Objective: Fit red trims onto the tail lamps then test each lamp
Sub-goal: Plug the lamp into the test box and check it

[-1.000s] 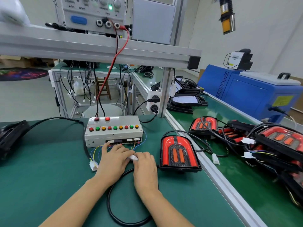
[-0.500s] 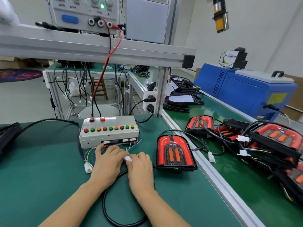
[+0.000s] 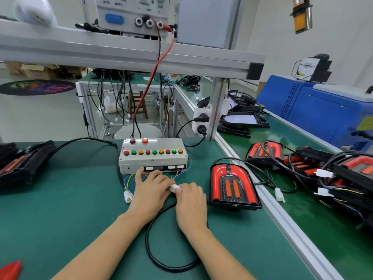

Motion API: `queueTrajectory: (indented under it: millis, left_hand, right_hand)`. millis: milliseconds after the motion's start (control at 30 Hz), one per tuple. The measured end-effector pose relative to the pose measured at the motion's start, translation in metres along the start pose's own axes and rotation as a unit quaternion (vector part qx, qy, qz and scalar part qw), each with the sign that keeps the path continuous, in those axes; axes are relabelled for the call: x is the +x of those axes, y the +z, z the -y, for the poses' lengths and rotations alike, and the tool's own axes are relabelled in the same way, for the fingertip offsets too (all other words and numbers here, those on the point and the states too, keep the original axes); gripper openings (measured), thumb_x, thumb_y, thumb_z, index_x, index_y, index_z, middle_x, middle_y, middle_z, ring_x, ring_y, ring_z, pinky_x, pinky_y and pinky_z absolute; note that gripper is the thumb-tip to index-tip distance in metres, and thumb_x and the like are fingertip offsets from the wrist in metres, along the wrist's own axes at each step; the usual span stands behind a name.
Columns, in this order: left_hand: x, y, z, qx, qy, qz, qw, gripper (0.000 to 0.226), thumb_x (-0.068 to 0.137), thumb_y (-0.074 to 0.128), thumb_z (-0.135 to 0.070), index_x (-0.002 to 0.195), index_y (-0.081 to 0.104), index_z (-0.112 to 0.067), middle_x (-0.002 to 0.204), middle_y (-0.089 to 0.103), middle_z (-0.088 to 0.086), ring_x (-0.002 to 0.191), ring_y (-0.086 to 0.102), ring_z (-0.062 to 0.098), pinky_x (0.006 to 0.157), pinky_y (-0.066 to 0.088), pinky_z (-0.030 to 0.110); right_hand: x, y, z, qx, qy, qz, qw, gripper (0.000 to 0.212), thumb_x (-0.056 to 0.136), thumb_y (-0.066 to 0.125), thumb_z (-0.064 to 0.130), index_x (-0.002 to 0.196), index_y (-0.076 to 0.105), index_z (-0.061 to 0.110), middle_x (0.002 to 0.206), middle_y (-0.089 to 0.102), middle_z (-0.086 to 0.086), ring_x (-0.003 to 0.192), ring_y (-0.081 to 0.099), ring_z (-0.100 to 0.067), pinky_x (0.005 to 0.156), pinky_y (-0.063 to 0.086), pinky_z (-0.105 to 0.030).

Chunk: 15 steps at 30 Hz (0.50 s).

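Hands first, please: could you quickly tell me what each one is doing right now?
Left hand: pinches the white connector.
Right hand: pinches the same white connector from the other side.

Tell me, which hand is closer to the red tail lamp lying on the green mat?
Right. The right hand lies just beside the red tail lamp, on its left edge. The left hand sits farther away, beyond the right hand.

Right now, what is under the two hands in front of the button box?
A white plug shows between the left hand and right hand, which pinch it. A black cable loops out below them on the green mat. The plug's joint is covered by fingers.
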<state>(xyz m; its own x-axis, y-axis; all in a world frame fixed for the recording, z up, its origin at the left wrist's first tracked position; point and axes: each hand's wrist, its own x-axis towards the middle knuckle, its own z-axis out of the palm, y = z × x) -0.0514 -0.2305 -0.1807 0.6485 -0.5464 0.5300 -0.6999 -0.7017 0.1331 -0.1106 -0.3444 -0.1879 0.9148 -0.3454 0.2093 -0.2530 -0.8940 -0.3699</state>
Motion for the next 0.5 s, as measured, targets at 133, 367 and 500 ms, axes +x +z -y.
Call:
queueTrajectory:
  millis: [133, 367, 500]
  left_hand:
    - [-0.003, -0.007, 0.006, 0.025, 0.027, -0.041, 0.998, 0.028, 0.069, 0.085, -0.02, 0.094, 0.074, -0.025, 0.089, 0.07, -0.007, 0.095, 0.067, 0.021, 0.09, 0.038, 0.063]
    - [-0.007, -0.011, 0.006, 0.053, 0.045, -0.062, 0.996, 0.023, 0.07, 0.082, -0.018, 0.091, 0.074, -0.024, 0.086, 0.071, -0.007, 0.096, 0.067, 0.023, 0.099, 0.031, 0.058]
    - [-0.011, -0.016, 0.002, 0.077, 0.045, -0.064, 0.994, 0.028, 0.08, 0.045, -0.023, 0.086, 0.073, -0.022, 0.08, 0.069, -0.009, 0.097, 0.067, 0.023, 0.101, 0.021, 0.052]
  right_hand:
    - [-0.001, 0.0, 0.002, 0.001, -0.013, -0.017, 1.0, 0.033, 0.104, 0.023, 0.032, 0.109, 0.054, 0.021, 0.102, 0.048, 0.003, 0.101, 0.044, -0.021, 0.078, 0.023, -0.031]
    - [-0.006, -0.004, 0.005, 0.065, -0.034, -0.034, 0.997, 0.034, 0.1, 0.027, 0.041, 0.092, 0.055, 0.024, 0.092, 0.059, 0.004, 0.092, 0.048, -0.02, 0.077, 0.025, -0.034]
    - [-0.006, -0.005, 0.004, 0.063, -0.036, -0.027, 0.997, 0.035, 0.1, 0.031, 0.047, 0.086, 0.051, 0.022, 0.089, 0.061, 0.003, 0.081, 0.041, -0.018, 0.074, 0.026, -0.034]
